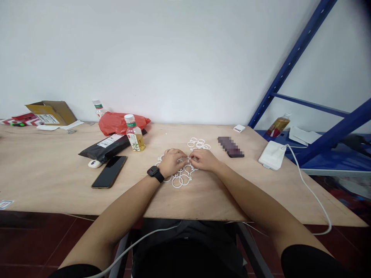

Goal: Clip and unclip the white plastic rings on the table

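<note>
White plastic curtain rings (177, 181) with small tabs lie in a loose pile on the wooden table, partly under my hands. My left hand (171, 163), with a black watch on its wrist, is closed over the pile, its fingertips pinched at a white ring. Close beside it, my right hand (203, 159) is also closed, thumb and fingertips pressed together on a small white ring part (189, 158) between the two hands. Fingers hide most of the held piece. Just beyond my hands lies a second, smaller group of white rings (199, 144).
Left of my hands are a phone (109, 172), a white earbud case (94, 164), a black parcel (106, 146), a drink bottle (135, 135) and a red bag (114, 122). On the right are another phone (231, 147) and a white power adapter (271, 155) with a cable. A blue rack (285, 63) stands beyond.
</note>
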Demonstrator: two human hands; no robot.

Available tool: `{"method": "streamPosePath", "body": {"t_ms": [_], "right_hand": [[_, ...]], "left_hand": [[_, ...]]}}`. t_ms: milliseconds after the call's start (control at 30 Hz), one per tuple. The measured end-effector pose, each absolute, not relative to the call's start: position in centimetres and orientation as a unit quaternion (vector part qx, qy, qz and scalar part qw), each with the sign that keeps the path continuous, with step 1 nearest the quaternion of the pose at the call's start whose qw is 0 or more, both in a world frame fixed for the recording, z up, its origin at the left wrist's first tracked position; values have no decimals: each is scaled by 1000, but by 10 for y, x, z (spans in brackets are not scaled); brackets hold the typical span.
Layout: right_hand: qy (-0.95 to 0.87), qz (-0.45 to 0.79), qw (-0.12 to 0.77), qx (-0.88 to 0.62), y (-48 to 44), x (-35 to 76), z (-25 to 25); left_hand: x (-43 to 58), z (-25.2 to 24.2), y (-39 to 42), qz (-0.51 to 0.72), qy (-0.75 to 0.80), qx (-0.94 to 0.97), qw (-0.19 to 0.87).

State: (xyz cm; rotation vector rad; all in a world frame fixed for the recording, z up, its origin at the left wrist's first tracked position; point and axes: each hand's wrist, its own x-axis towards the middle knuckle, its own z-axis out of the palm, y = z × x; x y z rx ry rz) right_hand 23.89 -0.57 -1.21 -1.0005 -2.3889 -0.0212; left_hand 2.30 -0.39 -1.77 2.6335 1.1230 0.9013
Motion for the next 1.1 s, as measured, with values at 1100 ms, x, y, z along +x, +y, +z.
{"method": "streamPosePath", "body": {"t_ms": [1100], "right_hand": [[-822, 102, 455, -326, -12, 218, -9]], "left_hand": [[21, -7, -10, 386, 355, 849, 68]]}}
